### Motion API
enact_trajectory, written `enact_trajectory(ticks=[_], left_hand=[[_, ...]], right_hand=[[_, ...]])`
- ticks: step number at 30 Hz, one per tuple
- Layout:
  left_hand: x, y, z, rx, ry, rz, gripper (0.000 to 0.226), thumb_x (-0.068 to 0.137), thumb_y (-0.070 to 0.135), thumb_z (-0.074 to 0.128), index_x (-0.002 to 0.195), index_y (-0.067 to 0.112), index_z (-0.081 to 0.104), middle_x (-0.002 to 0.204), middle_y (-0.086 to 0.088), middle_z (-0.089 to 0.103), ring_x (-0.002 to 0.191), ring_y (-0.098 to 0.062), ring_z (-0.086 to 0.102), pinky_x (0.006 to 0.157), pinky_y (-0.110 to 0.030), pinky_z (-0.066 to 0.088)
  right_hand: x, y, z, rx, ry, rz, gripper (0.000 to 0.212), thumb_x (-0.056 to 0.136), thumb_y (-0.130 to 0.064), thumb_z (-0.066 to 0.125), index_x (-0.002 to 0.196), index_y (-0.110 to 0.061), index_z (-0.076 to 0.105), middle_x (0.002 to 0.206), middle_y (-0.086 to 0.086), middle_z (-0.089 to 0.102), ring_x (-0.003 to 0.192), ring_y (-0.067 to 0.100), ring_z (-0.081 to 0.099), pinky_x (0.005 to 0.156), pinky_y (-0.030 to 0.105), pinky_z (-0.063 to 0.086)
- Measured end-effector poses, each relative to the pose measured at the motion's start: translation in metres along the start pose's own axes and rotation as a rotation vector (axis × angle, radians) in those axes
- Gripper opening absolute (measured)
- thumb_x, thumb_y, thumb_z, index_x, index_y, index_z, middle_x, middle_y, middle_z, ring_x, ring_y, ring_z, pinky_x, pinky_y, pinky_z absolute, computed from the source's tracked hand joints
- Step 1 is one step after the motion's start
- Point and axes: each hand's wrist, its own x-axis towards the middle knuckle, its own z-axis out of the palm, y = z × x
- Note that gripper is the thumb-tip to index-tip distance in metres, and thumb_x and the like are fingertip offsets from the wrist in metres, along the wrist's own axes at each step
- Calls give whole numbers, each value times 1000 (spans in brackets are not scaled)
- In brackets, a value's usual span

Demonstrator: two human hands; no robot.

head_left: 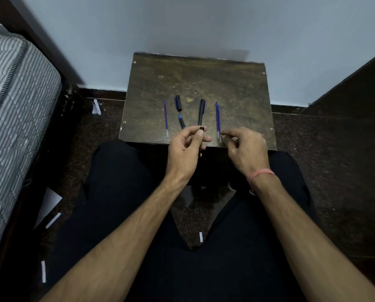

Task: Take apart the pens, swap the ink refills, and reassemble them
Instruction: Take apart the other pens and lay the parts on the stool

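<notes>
On a worn stool (pixel 195 83), refills (pixel 217 118) are lying apart for swapping; I'm pinching a barrel (pixel 200 136) in my left hand (pixel 182 149), right hand (pixel 245 147) reaching loosely curled, empty.

I see my left hand (pixel 185 147) pinching a dark pen barrel (pixel 200 138) above the bench (pixel 236 88) edge. My right hand (pixel 245 147) hovers loosely curled by two blue refills (pixel 217 118).

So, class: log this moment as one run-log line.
left hand: holds pen barrel | right hand: empty, at paired refills | table: refill, cap, tip, pen
</notes>
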Motion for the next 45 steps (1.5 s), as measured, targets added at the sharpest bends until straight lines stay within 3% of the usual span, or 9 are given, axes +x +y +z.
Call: enact_trajectory(ticks=[4, 11, 15, 19, 25, 32, 35, 41, 45], left_hand=[[-3, -1, 0, 16, 7, -8, 21, 117, 22, 62, 128, 13, 78, 99, 0, 86, 83, -12, 71, 74, -28, 59], [-3, -5, -4, 23, 20, -18, 19, 116, 23, 66, 127, 14, 78, 99, 0, 87, 81, -9, 71, 72, -25, 60], [-2, -6, -4, 33, 25, -18, 20, 115, 23, 67, 128, 12, 78, 98, 0, 86, 79, -7, 71, 70, -23, 59], [-2, -4, -4, 42, 31, -11, 20, 115, 23, 67, 128, 13, 78, 97, 2, 86, 80, -7, 71, 70, -23, 60], [-2, -4, -4, 54, 26, -9, 20, 113, 24, 70, 130, 14, 77, 104, -3, 88, 86, -11, 76, 85, -32, 64], [-4, -5, -4, 89, 2, 0, 32, 104, 22, 84, 135, 15, 78, 108, 0, 89, 99, -17, 86, 100, -43, 68], [-4, -6, -4, 108, 9, -5, 35, 102, 23, 86, 135, 15, 79, 109, -1, 89, 98, -16, 87, 100, -45, 69], [-5, -5, -5, 158, 9, 8, 35, 101, 25, 87, 134, 16, 80, 106, 2, 89, 98, -14, 86, 102, -44, 69], [-6, -3, -7, 169, 23, 19, 33, 99, 25, 89, 131, 20, 83, 106, 2, 89, 102, -13, 86, 104, -42, 68]], right_hand=[[-1, 4, 0, -60, -14, 8, 27, 105, -18, 67, 122, -31, 83, 117, 2, 81, 110, 29, 74, 94, 42, 58], [-1, 5, 1, -73, -70, 1, 33, 108, -15, 61, 129, -32, 80, 115, 2, 77, 109, 28, 71, 94, 45, 59], [0, 7, 3, -103, -55, 10, 30, 106, -14, 61, 120, -28, 83, 109, 4, 76, 103, 33, 72, 89, 48, 60], [1, 12, 1, -61, 35, 79, 25, 105, -12, 63, 112, -24, 83, 110, 3, 78, 100, 28, 74, 89, 39, 59], [-1, 8, 5, -79, -8, -3, 31, 107, -18, 60, 126, -30, 81, 113, 0, 74, 106, 25, 70, 87, 36, 53], [4, 13, 5, -87, 72, 124, 16, 98, -39, 79, 103, -24, 84, 104, -2, 79, 93, 22, 75, 83, 35, 60], [6, 12, 5, -116, 106, 194, 17, 96, -43, 80, 98, -26, 85, 95, -4, 82, 87, 22, 78, 75, 29, 54], [12, 11, 5, -180, 163, 350, 18, 93, -39, 79, 94, -22, 86, 88, 7, 80, 88, 37, 77, 75, 38, 52], [17, 15, 4, -138, 135, 420, 17, 86, -33, 78, 78, -19, 82, 69, 4, 68, 76, 34, 72, 69, 33, 43]])
